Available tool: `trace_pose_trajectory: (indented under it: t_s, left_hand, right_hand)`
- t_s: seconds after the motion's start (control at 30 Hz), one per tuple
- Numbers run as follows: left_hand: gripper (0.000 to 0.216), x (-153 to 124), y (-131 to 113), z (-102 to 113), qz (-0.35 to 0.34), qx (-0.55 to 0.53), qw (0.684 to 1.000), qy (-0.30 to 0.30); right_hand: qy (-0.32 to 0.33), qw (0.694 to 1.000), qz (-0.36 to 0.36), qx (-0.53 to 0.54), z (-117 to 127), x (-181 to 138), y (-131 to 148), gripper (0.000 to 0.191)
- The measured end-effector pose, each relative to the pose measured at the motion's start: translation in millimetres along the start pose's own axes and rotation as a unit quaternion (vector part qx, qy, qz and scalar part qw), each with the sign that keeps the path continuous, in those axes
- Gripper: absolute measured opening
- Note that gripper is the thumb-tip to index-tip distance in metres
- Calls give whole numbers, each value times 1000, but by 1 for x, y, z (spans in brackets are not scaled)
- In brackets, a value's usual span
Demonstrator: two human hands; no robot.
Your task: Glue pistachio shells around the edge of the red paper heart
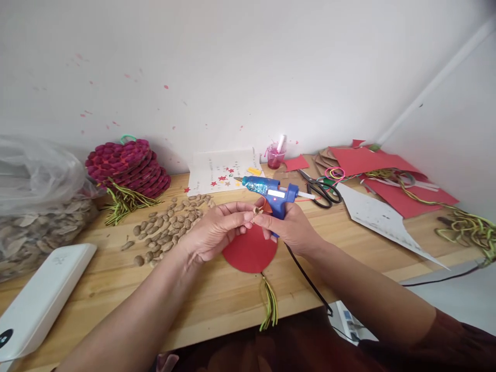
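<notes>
My left hand [228,225] pinches a small peanut shell [256,211] between thumb and fingertips. My right hand [294,230] is closed around the handle of a blue hot glue gun [267,189], its nozzle pointing left and a white glue stick [306,195] jutting from the back. The right thumb and fingertips meet the shell as well. Under both hands lies a red disc [251,256], partly hidden, with a yellow-green and dark yarn tassel [268,307] at its near edge. Left of my left hand, several peanut shells [170,225] are spread on the wooden table [217,310].
Magenta peanut-shell discs [127,165] are stacked at back left, beside a plastic bag of shells [42,222]. A white power bank [48,294] lies front left. Behind are star-strewn paper [201,168] and a cup [275,156]; right, scissors [321,191], red sheets [406,199] and yarn [468,230].
</notes>
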State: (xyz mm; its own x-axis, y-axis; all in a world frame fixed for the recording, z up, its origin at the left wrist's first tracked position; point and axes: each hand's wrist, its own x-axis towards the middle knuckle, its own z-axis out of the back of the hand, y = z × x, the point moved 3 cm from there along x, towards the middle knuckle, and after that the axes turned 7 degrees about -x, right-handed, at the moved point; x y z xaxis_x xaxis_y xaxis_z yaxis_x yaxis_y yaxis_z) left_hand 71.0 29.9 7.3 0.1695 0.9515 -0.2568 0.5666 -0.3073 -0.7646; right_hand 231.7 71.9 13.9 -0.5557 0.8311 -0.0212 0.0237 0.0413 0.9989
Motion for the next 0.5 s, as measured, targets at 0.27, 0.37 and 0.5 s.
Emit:
trace_pose_trajectory:
  t_s: [0.27, 0.37, 0.5]
  left_hand:
    - [30, -4, 0, 3, 19, 13, 1000, 0]
    - [27, -5, -1, 5, 34, 29, 999, 13]
    - [25, -6, -2, 5, 45, 46, 997, 38]
  right_hand:
    - [12, 1000, -17, -14, 1, 0, 0, 38]
    - [25, 999, -22, -21, 2, -1, 1, 40]
    - [45, 998, -31, -25, 3, -1, -1, 40]
